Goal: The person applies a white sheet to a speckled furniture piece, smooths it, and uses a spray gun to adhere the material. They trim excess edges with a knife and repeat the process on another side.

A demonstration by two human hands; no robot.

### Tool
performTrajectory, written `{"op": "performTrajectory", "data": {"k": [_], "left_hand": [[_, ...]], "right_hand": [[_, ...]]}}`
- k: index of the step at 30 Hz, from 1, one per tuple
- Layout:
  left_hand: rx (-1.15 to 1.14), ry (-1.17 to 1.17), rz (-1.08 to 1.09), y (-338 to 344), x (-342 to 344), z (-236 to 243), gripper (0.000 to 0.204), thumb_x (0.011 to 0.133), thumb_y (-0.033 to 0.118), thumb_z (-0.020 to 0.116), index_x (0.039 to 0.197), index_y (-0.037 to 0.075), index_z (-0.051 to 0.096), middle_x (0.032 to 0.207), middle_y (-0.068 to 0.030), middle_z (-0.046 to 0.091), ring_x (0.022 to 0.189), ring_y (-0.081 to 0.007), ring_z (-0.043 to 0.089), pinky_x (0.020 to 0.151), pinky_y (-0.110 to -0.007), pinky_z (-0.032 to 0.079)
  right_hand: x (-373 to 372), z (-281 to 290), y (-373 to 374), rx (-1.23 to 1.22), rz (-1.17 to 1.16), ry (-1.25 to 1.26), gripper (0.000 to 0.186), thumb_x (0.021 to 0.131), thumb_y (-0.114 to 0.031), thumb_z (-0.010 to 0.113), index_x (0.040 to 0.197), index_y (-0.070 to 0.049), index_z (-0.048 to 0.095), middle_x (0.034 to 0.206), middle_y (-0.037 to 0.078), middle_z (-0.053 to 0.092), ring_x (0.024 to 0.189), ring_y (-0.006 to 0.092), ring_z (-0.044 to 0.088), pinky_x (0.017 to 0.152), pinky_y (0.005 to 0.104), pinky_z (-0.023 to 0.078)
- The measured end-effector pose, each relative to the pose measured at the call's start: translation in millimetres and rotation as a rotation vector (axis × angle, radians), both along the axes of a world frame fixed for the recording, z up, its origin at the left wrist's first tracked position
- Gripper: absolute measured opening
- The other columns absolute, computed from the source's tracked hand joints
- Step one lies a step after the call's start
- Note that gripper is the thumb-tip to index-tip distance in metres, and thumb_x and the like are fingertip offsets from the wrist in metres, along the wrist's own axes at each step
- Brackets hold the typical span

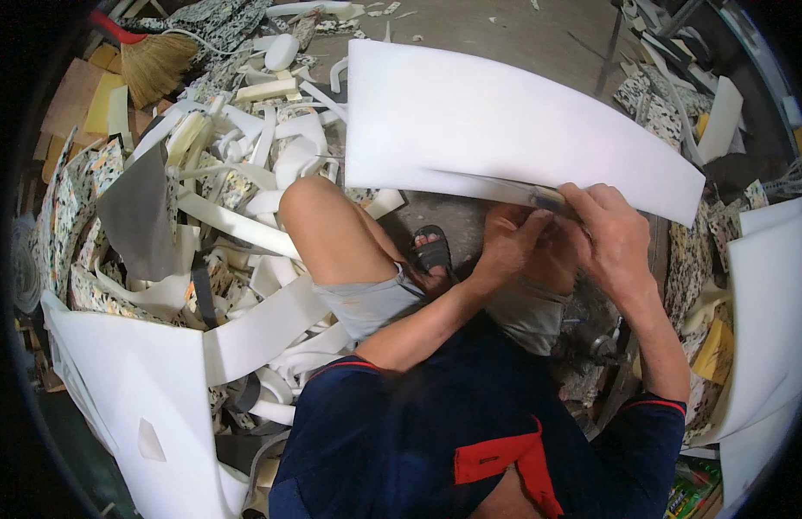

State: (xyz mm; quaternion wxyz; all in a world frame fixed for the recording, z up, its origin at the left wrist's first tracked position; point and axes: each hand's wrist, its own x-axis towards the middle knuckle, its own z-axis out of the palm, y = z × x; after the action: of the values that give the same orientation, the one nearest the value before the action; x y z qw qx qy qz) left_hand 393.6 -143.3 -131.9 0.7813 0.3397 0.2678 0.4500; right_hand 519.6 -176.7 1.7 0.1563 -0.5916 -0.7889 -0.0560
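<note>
A large white foam sheet (505,121) with a curved far edge spans the area in front of my knees. Along its near edge runs a knife (492,182), its long thin blade pointing left and its dark handle beside my fingers. My right hand (610,232) is closed around the handle end, close to the foam's near edge. Just left of it, my left hand (511,246) has its fingers curled in, thumb toward the right hand; what they grip, if anything, is hidden.
Foam offcuts (245,221) pile up at my left, with a straw broom (159,67) behind them. White foam sheets (146,389) stand at lower left, and more foam sheets (769,303) stand at far right. My sandalled foot (432,251) rests on the floor below the foam.
</note>
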Motion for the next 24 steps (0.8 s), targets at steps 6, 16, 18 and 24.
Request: {"op": "performTrajectory", "data": {"k": [6, 16, 18, 24], "left_hand": [[0.028, -0.052, 0.296, -8.9, -52.0, 25.1, 0.032, 0.096, 0.017, 0.063, 0.124, 0.001, 0.057, 0.109, -0.0099, 0.067, 0.093, -0.0212, 0.067, 0.074, -0.034, 0.059], [-0.065, -0.034, 0.354, 14.5, -86.8, 16.2, 0.023, 0.098, 0.016, 0.061, 0.116, 0.001, 0.060, 0.104, -0.0092, 0.068, 0.086, -0.0201, 0.068, 0.071, -0.034, 0.059], [-0.111, -0.067, 0.338, 12.0, -82.7, 11.7, 0.020, 0.098, 0.015, 0.060, 0.113, 0.001, 0.061, 0.103, -0.0094, 0.069, 0.085, -0.0188, 0.068, 0.071, -0.032, 0.058], [-0.155, -0.014, 0.352, -14.1, -85.0, -22.5, 0.010, 0.093, 0.009, 0.057, 0.102, 0.005, 0.061, 0.088, -0.0048, 0.065, 0.071, -0.0143, 0.062, 0.062, -0.026, 0.052]], "right_hand": [[-1.5, 6.8, -1.8, -0.058, -0.002, -0.001, 0.034, 0.079, -0.014, 0.073, 0.112, -0.011, 0.065, 0.085, 0.009, 0.060, 0.080, 0.0286, 0.062, 0.066, 0.0394, 0.051], [-31.5, 11.5, 7.1, -0.039, 0.046, -0.032, 0.034, 0.079, -0.015, 0.073, 0.112, -0.010, 0.066, 0.086, 0.009, 0.062, 0.079, 0.0281, 0.063, 0.066, 0.0391, 0.052], [-56.7, 12.0, 17.2, -0.040, 0.087, -0.014, 0.032, 0.079, -0.016, 0.073, 0.110, -0.009, 0.066, 0.084, 0.009, 0.061, 0.079, 0.0275, 0.063, 0.066, 0.0390, 0.052], [-109.5, 17.8, 28.8, -0.023, 0.322, 0.263, 0.032, 0.081, -0.017, 0.073, 0.109, -0.003, 0.065, 0.082, 0.012, 0.062, 0.074, 0.0277, 0.063, 0.064, 0.0393, 0.051]]}}
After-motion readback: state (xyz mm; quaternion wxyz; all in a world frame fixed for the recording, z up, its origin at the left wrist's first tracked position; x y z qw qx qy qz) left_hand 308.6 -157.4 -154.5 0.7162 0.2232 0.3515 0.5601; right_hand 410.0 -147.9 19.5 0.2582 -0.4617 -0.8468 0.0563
